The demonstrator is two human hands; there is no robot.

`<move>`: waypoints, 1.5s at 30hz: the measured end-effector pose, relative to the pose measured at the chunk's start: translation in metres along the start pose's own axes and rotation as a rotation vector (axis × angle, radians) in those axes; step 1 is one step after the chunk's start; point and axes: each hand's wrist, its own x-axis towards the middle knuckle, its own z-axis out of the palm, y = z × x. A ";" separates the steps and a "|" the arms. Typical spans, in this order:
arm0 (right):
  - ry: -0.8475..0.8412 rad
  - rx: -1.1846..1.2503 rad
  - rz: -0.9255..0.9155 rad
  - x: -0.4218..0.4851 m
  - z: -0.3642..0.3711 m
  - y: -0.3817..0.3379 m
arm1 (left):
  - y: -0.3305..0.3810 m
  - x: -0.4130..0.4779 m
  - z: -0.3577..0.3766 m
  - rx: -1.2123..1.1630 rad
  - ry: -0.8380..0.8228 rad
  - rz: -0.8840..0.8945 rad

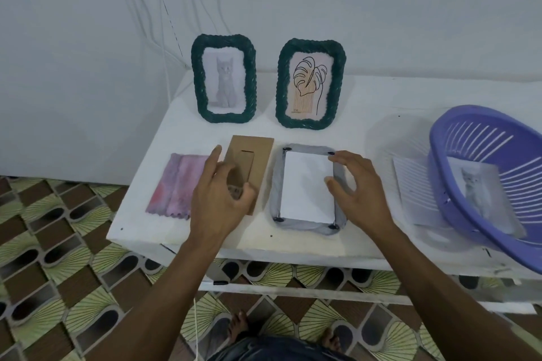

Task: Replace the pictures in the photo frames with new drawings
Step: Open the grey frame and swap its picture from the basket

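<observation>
A photo frame (pixel 305 228) lies face down on the white table (pixel 366 114), with a white sheet (pixel 306 187) lying in its back. My right hand (pixel 356 189) hovers at the frame's right edge, fingers spread, thumb and fingertips touching the sheet's right side. My left hand (pixel 221 198) grips the lower part of the brown cardboard backing (pixel 252 155), which lies just left of the frame. Two green braided frames stand at the back: one with a cat picture (pixel 224 79), one with a leaf drawing (pixel 311 83).
A pink cloth (pixel 176 184) lies at the table's left. A purple basket (pixel 484 173) at the right, tilted, holds a cat print (pixel 476 193); more paper (pixel 410 184) lies beneath it. Cables hang down the wall behind. Patterned floor and my bare feet show below.
</observation>
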 end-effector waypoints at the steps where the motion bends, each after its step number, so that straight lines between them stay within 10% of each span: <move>1: 0.009 0.004 -0.015 0.001 0.000 -0.006 | 0.004 0.002 0.001 -0.022 -0.003 0.001; 19: 0.055 0.521 0.348 0.024 -0.023 -0.032 | 0.060 0.019 0.026 -0.469 -0.189 0.111; 45: -0.044 -0.071 0.146 0.013 -0.005 -0.006 | 0.020 0.026 0.052 -0.050 -0.268 0.403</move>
